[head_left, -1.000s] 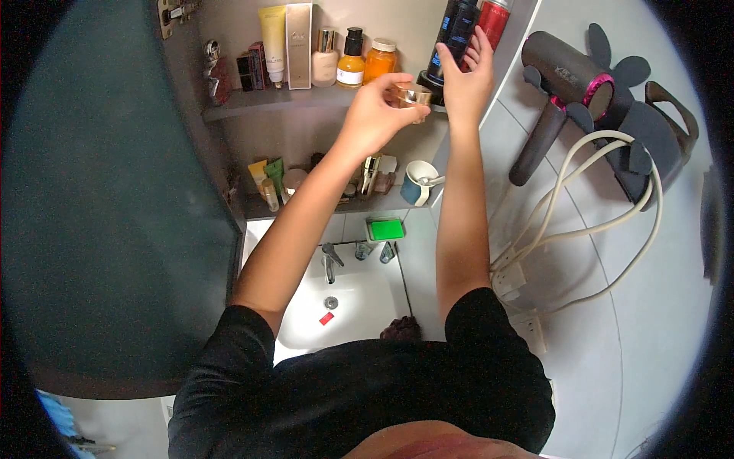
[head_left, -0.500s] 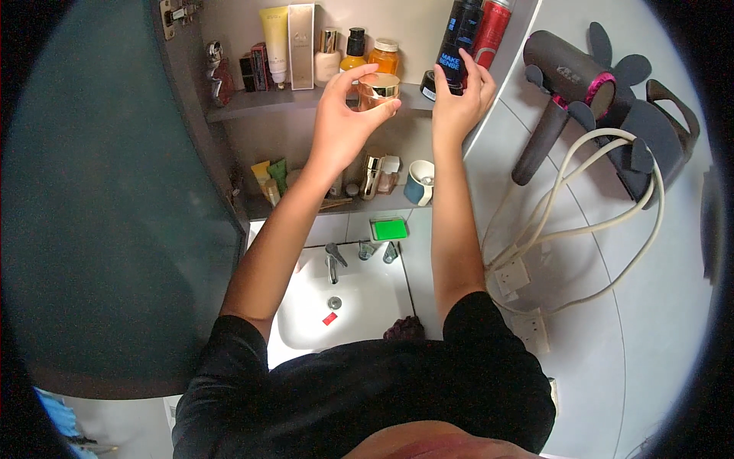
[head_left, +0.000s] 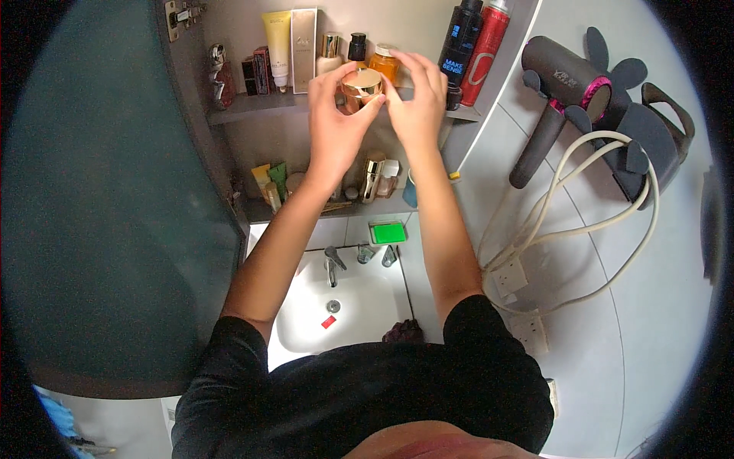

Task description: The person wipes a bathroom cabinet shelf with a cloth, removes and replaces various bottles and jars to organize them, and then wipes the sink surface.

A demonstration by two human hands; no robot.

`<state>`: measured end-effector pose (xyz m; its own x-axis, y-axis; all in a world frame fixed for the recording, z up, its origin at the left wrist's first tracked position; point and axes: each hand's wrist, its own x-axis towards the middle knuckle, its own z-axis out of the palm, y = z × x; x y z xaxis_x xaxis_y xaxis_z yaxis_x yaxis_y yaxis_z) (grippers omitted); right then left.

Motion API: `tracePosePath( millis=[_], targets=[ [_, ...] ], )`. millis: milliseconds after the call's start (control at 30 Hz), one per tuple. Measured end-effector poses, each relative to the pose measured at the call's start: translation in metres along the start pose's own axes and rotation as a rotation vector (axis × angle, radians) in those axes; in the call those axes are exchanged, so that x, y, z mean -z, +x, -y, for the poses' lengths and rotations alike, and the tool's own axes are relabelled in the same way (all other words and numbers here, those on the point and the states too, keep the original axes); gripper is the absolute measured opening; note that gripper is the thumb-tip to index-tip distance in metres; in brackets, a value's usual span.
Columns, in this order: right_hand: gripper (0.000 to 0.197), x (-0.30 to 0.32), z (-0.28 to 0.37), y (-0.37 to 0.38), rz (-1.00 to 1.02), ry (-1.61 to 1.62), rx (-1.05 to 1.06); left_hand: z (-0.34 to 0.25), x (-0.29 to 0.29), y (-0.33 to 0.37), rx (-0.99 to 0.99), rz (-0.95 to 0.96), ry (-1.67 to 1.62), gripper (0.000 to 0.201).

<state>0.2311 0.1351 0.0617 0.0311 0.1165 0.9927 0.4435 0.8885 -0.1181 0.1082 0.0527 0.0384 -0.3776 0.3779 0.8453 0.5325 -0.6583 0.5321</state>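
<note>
My left hand (head_left: 335, 126) is closed around a shiny gold cosmetic jar (head_left: 362, 83), thumb and fingers on its sides, just in front of the upper cabinet shelf. Close to the jar's right side is my right hand (head_left: 417, 103), open, its thumb beside the jar and its fingers stretched up. Whether that thumb touches the jar, I cannot tell. An orange jar with a pale lid (head_left: 384, 63) stands behind, partly covered by my right fingers. To its left are a pump bottle with a black top (head_left: 357, 47) and a gold-capped bottle (head_left: 329, 55).
A yellow tube (head_left: 277, 46), a tall box (head_left: 303, 50), a black bottle (head_left: 460, 46) and a red can (head_left: 486, 57) share the upper shelf. The cabinet door (head_left: 115, 199) hangs open at left. Below is a white sink (head_left: 367, 306); a hair dryer (head_left: 566, 73) hangs at right.
My right hand has moved left, from in front of the black bottle to beside the gold jar. The left hand and jar have shifted slightly left. My right forearm now partly hides the blue cup.
</note>
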Motion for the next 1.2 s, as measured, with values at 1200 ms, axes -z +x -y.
tracePosePath(
  millis=[1200],
  targets=[
    [0.034, 0.049, 0.004, -0.171, -0.044, 0.013, -0.087, 0.042, -0.008, -0.11, -0.409, -0.03, 0.338, 0.027]
  ],
)
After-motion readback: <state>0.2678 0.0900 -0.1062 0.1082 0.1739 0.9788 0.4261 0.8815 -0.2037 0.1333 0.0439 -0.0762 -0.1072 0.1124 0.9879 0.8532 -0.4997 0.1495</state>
